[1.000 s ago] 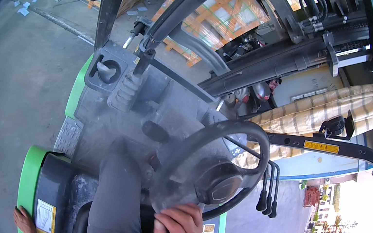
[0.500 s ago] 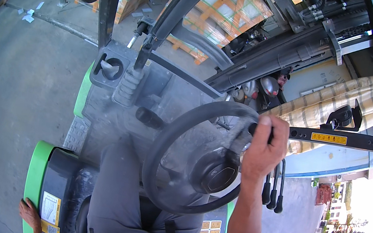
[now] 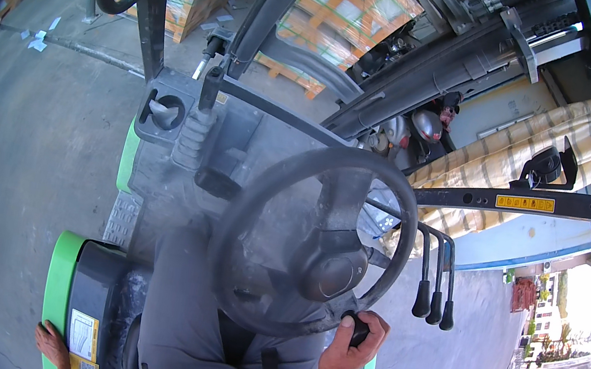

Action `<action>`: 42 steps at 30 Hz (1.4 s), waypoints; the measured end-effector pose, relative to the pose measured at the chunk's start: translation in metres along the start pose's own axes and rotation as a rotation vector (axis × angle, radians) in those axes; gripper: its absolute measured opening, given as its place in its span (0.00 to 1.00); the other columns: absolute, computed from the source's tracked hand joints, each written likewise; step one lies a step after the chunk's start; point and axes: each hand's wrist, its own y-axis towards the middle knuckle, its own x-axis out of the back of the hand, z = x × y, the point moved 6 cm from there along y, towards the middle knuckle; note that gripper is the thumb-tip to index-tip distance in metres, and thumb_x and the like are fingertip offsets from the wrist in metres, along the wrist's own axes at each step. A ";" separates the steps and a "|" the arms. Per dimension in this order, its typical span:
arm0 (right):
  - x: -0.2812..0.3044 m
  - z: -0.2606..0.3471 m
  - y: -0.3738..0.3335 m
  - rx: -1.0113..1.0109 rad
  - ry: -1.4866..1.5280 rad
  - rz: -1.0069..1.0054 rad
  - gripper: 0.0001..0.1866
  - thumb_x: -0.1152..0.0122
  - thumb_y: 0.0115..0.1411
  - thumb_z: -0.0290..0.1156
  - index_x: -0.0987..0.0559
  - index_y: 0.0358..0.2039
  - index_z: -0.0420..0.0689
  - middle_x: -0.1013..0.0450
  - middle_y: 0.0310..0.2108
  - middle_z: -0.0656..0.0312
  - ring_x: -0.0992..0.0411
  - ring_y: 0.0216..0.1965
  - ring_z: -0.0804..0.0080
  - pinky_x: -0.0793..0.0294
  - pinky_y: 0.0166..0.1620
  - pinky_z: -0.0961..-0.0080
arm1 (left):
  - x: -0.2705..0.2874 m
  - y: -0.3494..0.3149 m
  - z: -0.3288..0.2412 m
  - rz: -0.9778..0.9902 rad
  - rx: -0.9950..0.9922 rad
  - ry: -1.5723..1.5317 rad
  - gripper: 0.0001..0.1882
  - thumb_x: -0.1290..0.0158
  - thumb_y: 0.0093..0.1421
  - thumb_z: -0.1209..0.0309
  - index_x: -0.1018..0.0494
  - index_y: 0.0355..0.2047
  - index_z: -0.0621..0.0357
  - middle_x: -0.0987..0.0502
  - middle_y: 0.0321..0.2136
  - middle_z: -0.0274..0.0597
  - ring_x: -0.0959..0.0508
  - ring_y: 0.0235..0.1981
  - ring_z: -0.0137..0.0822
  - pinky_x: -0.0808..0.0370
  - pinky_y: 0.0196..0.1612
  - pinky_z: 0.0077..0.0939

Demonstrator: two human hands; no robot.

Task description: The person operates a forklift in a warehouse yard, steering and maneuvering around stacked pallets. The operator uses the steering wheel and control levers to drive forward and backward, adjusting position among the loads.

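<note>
Head view (only one): steering prob. mid-way, nothing looks finished. R hand has thumb & fingers closed round the black knob at the near right of the steering wheel, i.e. low on the rim, just above the lap. L hand is on the green rim of the side cover, fingers bent over its edge; can't tell if they grip or just rest. The 3 levers, right of the wheel, have no hand on them. Wood-framed, film-wrapped crates stand on the floor beyond the mast. How much turning is left: can't say.

Hard to see: wheel's left rim is smeared, so prob. in motion. Feet & pedals hidden, legs partly behind the wheel. L forearm cut off at lower edge. Forks n/a in view, so can't tell re: load. Silver-and-red objects behind the mast are half hidden, kind unclear; pale item in the cup holder likewise. Bldgs at far right washed out.
</note>
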 end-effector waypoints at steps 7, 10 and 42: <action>0.000 0.004 0.014 0.077 0.077 0.055 0.07 0.38 0.59 0.21 0.26 0.38 0.40 0.29 0.39 0.54 0.30 0.37 0.62 0.30 0.42 0.68 | -0.013 0.008 0.007 0.147 0.111 0.102 0.31 0.64 0.75 0.48 0.29 0.55 0.65 0.24 0.51 0.54 0.25 0.53 0.54 0.30 0.53 0.50; 0.001 -0.002 0.027 0.054 0.081 0.044 0.07 0.38 0.59 0.20 0.25 0.38 0.39 0.29 0.40 0.53 0.30 0.37 0.61 0.29 0.40 0.68 | 0.000 0.024 -0.060 0.091 0.073 0.117 0.30 0.61 0.75 0.49 0.31 0.60 0.65 0.25 0.56 0.55 0.26 0.57 0.54 0.32 0.59 0.49; -0.116 0.177 0.070 0.548 0.355 0.244 0.14 0.33 0.52 0.33 0.21 0.39 0.44 0.28 0.37 0.57 0.29 0.41 0.56 0.32 0.45 0.56 | 0.267 -0.046 -0.556 0.161 -0.631 -1.481 0.21 0.51 0.72 0.63 0.29 0.27 0.69 0.34 0.17 0.35 0.36 0.24 0.24 0.35 0.25 0.31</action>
